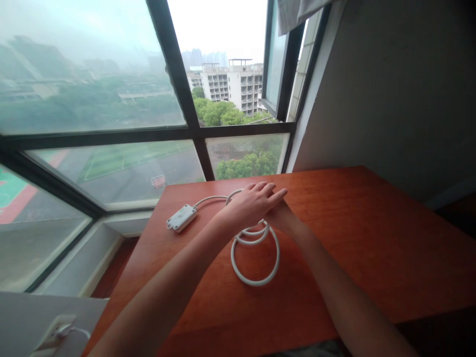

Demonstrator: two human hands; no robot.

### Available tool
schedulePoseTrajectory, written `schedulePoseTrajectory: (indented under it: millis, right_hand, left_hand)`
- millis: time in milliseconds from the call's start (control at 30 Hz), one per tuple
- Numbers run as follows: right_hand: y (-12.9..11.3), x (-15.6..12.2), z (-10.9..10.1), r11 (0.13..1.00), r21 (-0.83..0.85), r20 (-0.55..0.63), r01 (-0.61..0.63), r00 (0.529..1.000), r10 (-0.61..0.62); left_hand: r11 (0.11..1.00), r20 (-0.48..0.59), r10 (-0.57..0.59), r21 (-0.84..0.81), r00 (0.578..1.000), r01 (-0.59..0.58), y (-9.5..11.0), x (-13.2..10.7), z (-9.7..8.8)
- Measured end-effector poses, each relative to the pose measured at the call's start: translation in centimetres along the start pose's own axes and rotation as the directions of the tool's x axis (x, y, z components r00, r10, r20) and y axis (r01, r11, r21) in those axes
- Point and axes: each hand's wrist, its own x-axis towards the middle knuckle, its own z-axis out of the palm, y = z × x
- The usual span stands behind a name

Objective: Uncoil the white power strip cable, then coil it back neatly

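A white cable [256,258] lies coiled in loops on the reddish wooden table [372,238]. It runs left to a small white power strip [182,217] near the table's window edge. My left hand [251,203] rests on top of the coil with its fingers stretched out and flat. My right hand [279,216] lies partly under the left hand at the coil's upper side, and its fingers are hidden.
A large dark-framed window [189,131] stands just behind the table, with a grey wall [390,89] to the right. A white wall socket with a plug [59,331] sits at the lower left. Cloth [293,12] hangs at the top.
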Motion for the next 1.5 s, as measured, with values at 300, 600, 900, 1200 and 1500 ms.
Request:
schedulePoseTrajectory:
  millis: [300, 600, 900, 1200, 1500]
  right_hand:
    - [-0.6, -0.1, -1.9, 1.000, 0.005, 0.400, 0.010, 0.917, -0.012]
    - [0.4, 0.0, -1.0, 0.996, 0.069, 0.370, -0.055, 0.929, 0.026]
    - [0.5, -0.4, -1.5, 0.976, 0.096, 0.467, -0.196, 0.875, 0.130]
    - [-0.4, -0.4, -1.7, 0.983, 0.013, 0.443, -0.183, 0.883, 0.158]
    - [0.6, -0.2, -1.1, 0.989, 0.048, 0.296, -0.142, 0.947, 0.122]
  left_hand:
    - [0.997, 0.003, -0.074, -0.029, 0.997, 0.074, -0.6, -0.2, 0.4]
    - [0.900, 0.075, -0.329, -0.277, 0.941, 0.337, -3.5, -1.5, -0.6]
    - [0.770, -0.074, -0.503, -0.492, 0.861, 0.407, -5.7, -4.1, -2.5]
    - [0.635, -0.193, -0.694, -0.619, 0.693, 0.463, -5.6, -5.3, -1.7]
    - [0.578, -0.187, -0.760, -0.633, 0.622, 0.515, -4.9, -5.7, -0.5]
